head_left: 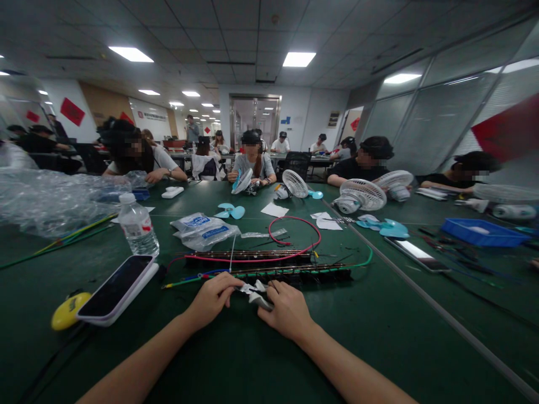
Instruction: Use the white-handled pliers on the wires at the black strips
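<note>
Two bare arms reach out low over the green desk (379, 336). At their ends, the left hand (214, 297) and the right hand (287, 310) meet around a small white and grey part (255, 293). It sits just in front of two long black strips (269, 268) with red, green and blue wires. What the part is cannot be told. It looks light, hard and smooth, so it could slip; its thicker ends seem best to hold. The left grip is pinched tight on its left end. The right grip is curled closed over its right end. A phone (115, 289) lies to the left, near a water bottle (137, 224).
</note>
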